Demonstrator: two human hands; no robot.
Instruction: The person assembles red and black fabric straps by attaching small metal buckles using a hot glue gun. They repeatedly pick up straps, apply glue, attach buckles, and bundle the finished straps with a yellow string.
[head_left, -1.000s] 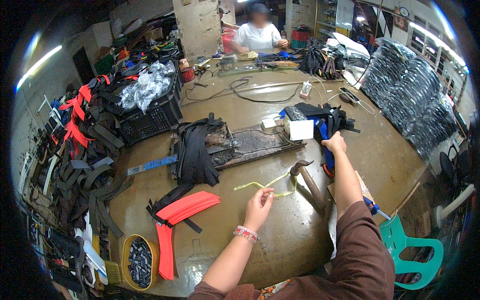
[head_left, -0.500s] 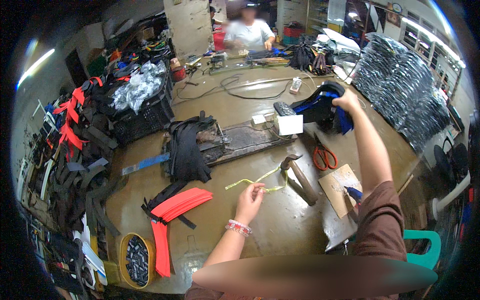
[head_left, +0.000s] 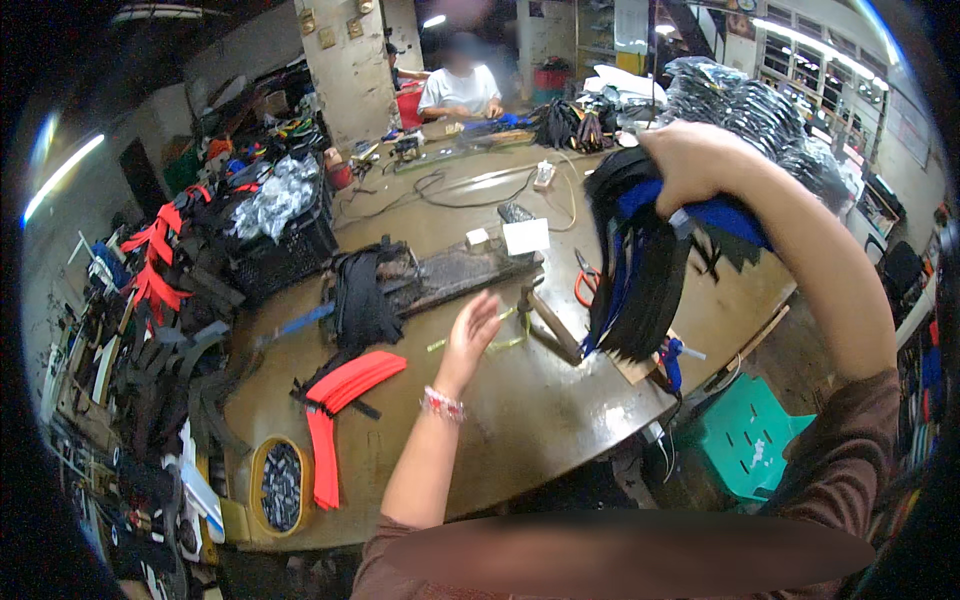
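black and blue straps (head_left: 645, 275) hang bunched from the right hand (head_left: 698, 165), whose fingers are clenched around their top, held over the right side of the brown table (head_left: 510, 430). the left hand (head_left: 468, 342) grasps nothing, its blurred fingers extended, near a yellow-green tape (head_left: 507, 344). since the grip seems to take only the upper fold, inner strips might slip out and scatter. the dangling ends, which look close to the orange-handled scissors (head_left: 584, 287) and the hammer (head_left: 554, 326), could snag on either if the bunch swings low.
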